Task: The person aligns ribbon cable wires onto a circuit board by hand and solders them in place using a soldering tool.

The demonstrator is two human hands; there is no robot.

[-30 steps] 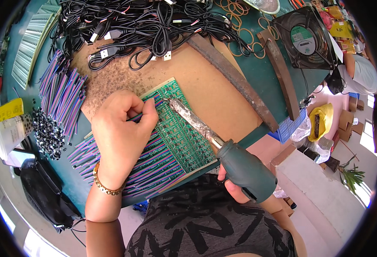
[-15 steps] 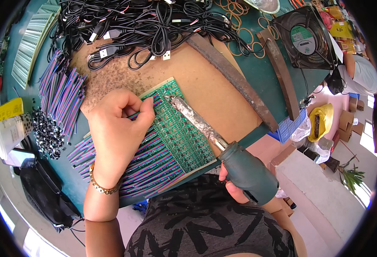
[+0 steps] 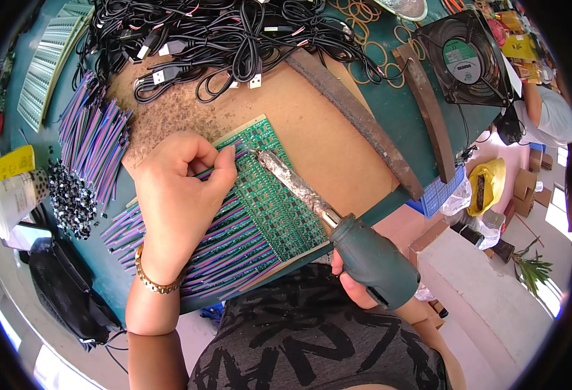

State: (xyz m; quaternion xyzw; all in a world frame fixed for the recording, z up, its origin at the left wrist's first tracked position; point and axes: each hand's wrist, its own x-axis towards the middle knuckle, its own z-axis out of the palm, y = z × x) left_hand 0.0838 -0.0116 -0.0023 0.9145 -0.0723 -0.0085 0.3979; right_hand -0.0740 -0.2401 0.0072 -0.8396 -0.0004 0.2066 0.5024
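Note:
A green circuit board panel (image 3: 279, 211) lies on brown board in front of me, with rows of small parts. Multicoloured ribbon wires (image 3: 230, 250) run side by side from its left edge. My left hand (image 3: 185, 179) is closed in a pinch on a ribbon wire at the panel's far end; the fingers partly hide it. My right hand (image 3: 354, 287) grips a soldering iron (image 3: 377, 263) with a thick dark green handle, which hides most of the fingers. Its crusted metal barrel slants up left, and the tip is at the wire ends by my left fingertips.
Coiled black USB cables (image 3: 247, 45) heap along the far side. Two dark metal bars (image 3: 357, 123) and a black fan (image 3: 461, 62) stand to the right. A bundle of loose ribbon wires (image 3: 94, 143) and a pile of small black parts (image 3: 71, 201) lie left. Another person's arm (image 3: 533, 101) shows far right.
The soldering iron has shifted very slightly, its tip a little nearer to me and its handle a touch left. My left hand keeps its pinch with barely any movement.

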